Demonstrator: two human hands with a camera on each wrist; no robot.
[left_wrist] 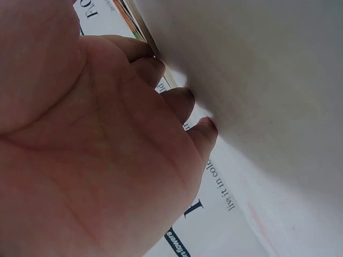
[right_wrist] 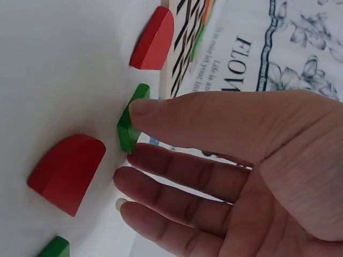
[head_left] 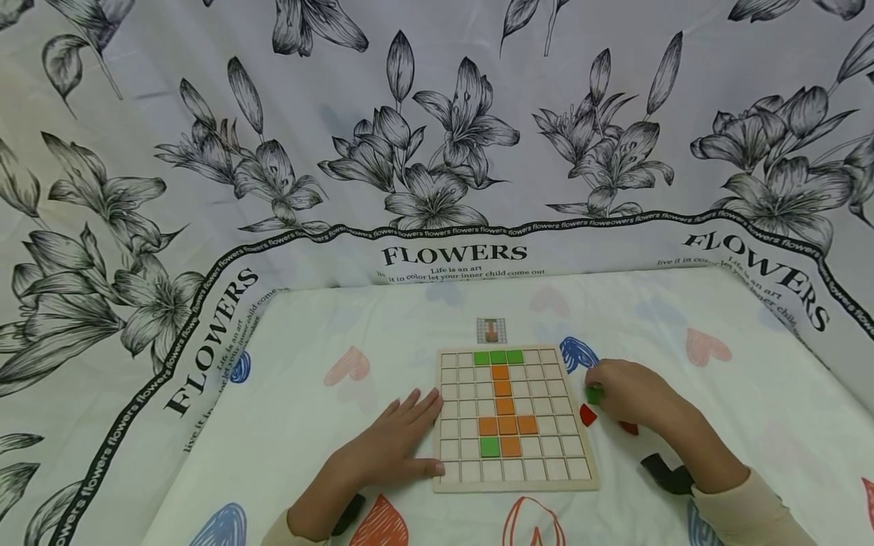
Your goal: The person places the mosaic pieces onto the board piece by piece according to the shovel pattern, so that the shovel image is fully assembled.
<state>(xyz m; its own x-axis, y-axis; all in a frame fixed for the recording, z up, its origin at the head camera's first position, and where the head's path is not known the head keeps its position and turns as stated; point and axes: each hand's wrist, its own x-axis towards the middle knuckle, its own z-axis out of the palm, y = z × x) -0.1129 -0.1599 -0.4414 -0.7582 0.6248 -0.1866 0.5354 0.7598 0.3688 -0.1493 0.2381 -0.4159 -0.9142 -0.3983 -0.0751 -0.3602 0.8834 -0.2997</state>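
A square wooden grid board (head_left: 553,474) lies on the cloth, with green tiles and orange tiles (head_left: 504,406) set in some of its cells. At its left edge, my left hand (head_left: 385,447) touches the frame with fingers spread and fairly straight. Right of the board, my right hand (head_left: 631,390) pinches a green tile (right_wrist: 127,126) between thumb and fingertips, close to the cloth. Two red curved pieces lie near that hand: one red piece (right_wrist: 153,40) by the board's edge, another red piece (right_wrist: 69,171) below the fingers. A further green piece (right_wrist: 56,248) shows partly at the bottom of the right wrist view.
Behind the board lies a small picture card (head_left: 492,331) with a grid pattern. White cloth with hearts (head_left: 347,365) covers the surface. A flower-printed curtain (head_left: 444,152) stands behind and at the sides.
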